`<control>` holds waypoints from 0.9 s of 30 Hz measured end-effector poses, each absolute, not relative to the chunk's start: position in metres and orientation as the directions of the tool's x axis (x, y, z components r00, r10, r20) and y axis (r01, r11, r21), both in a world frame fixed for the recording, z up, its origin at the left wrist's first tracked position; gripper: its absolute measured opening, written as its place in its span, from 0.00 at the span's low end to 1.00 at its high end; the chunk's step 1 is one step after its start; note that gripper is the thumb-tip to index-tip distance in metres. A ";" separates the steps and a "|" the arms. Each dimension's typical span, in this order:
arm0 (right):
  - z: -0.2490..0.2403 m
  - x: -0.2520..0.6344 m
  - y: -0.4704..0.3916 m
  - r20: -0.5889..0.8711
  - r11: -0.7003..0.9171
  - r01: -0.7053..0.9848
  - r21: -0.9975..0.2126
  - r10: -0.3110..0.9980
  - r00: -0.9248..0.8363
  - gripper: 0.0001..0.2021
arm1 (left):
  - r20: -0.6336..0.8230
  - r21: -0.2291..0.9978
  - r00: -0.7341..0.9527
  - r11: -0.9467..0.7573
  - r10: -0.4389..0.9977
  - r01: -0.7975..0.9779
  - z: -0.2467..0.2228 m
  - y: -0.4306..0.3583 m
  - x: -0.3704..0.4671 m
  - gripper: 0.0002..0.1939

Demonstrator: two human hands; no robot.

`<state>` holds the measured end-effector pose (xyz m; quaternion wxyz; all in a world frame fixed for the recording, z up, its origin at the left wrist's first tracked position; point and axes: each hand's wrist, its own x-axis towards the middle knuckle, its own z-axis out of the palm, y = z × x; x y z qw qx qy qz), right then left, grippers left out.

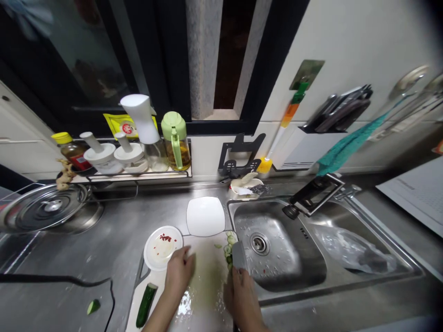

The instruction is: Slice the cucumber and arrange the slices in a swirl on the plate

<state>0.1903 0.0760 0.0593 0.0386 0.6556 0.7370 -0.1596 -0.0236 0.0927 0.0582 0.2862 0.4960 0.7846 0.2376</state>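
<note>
Right hand [244,293]: fingers clamped on knife [238,255], flat grey blade. Left hand [178,272]: fingers loosely bent, thumb apart, above wet, glossy cutting board [204,281]. Left of left fingers: round plate [152,251], red bits [165,238]. Beyond: smooth, squarish white dish [205,216]. Right of right fingers: steel sink [287,272]. Cucumber slices [229,240], just beyond right fingers: pale, round, green-rimmed, partly blade-hidden.

1. Left hand [178,273]: bare; rounded back, narrowing toward the wrist.
2. Left forearm [162,310]: bare from wrist to lower edge of view; slim, smooth outline, widening gradually below the wrist.
3. Right hand [244,291]: bare as well; fingers look short from above, nail detail too small to tell.
4. Right forearm [254,324]: bare as far as it shows; short length in view, outline soft.
</note>
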 end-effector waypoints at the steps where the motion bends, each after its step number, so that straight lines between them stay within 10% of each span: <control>1: 0.064 0.189 0.092 -0.262 0.086 0.969 -0.231 0.954 -0.147 0.20 | -0.208 0.620 -0.356 0.404 0.911 0.673 0.061 0.107 -0.023 0.21; 11: 0.061 0.156 0.250 -0.253 0.040 0.944 -0.328 0.959 -0.128 0.14 | -0.377 0.368 -0.472 0.596 0.797 0.713 0.062 0.202 -0.021 0.15; 27: 0.050 0.160 0.275 -0.343 -0.051 0.889 -0.456 0.931 -0.123 0.17 | -0.384 0.373 -0.506 0.631 0.772 0.680 0.073 0.203 -0.020 0.14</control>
